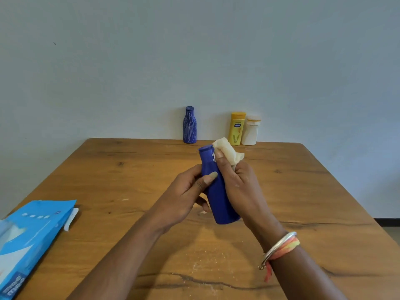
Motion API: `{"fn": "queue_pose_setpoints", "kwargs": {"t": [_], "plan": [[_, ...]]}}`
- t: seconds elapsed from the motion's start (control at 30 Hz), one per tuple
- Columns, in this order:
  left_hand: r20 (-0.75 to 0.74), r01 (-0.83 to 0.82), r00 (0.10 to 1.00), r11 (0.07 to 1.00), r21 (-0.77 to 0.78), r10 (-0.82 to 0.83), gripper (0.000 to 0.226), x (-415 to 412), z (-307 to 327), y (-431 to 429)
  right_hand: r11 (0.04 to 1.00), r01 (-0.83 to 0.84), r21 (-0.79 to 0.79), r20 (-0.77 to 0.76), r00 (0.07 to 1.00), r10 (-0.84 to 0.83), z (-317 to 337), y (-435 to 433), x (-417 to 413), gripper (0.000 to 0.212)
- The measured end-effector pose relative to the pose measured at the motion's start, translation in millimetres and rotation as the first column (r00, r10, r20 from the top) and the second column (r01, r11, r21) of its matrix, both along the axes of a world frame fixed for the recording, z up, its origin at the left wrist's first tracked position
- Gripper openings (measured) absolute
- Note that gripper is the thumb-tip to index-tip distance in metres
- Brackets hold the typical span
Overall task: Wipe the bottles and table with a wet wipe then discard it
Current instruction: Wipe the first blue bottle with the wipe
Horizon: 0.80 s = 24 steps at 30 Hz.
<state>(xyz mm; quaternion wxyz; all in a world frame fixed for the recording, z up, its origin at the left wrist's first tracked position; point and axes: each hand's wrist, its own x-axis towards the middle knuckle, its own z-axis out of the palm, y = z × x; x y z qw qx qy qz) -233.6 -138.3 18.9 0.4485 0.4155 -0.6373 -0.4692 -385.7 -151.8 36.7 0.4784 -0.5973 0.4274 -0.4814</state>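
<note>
My left hand (186, 191) grips a dark blue bottle (217, 198), held tilted above the middle of the wooden table (108, 176). My right hand (238, 182) holds a crumpled white wet wipe (227, 150) against the bottle's right side near its neck, thumb on the bottle. At the far edge stand three more bottles: a blue one streaked with white marks (189, 125), a yellow one (237, 128) and a white one (250, 131).
A blue wet-wipe pack (28, 241) lies at the table's left front edge, with a white wipe sticking out of its top. White crumbs or specks (205, 259) are scattered on the table near me. A plain wall rises behind the table.
</note>
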Motion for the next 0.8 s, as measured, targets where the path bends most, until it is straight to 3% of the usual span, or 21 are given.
{"fn": "queue_pose_setpoints", "kwargs": {"t": [0.07, 0.27, 0.4, 0.47, 0.57, 0.8], "plan": [[-0.009, -0.041, 0.999, 0.999, -0.023, 0.04, 0.036, 0, 1, -19, 0.999, -0.038, 0.008, 0.026, 0.999, 0.038, -8, -15, -5, 0.05], [-0.073, -0.24, 0.969, 0.971, -0.026, 0.237, 0.035, 6, -3, -86, 0.997, 0.067, -0.028, -0.191, 0.979, -0.071, -47, -55, -18, 0.042], [-0.045, -0.267, 0.963, 0.961, -0.067, 0.264, 0.027, -4, -8, -130, 0.956, 0.219, -0.195, -0.377, 0.883, -0.279, -54, -93, -26, 0.032], [-0.057, -0.271, 0.962, 0.96, -0.072, 0.268, 0.027, -9, -10, -150, 0.942, 0.243, -0.232, -0.392, 0.863, -0.319, -52, -116, -28, 0.036], [-0.056, -0.288, 0.957, 0.955, -0.066, 0.284, 0.033, -14, -14, -181, 0.933, 0.259, -0.25, -0.421, 0.839, -0.345, -51, -153, -28, 0.026], [-0.034, -0.386, 0.922, 0.921, -0.054, 0.385, 0.036, -18, -32, -257, 0.924, 0.36, -0.128, -0.357, 0.852, -0.382, -63, -222, -14, 0.024]]}}
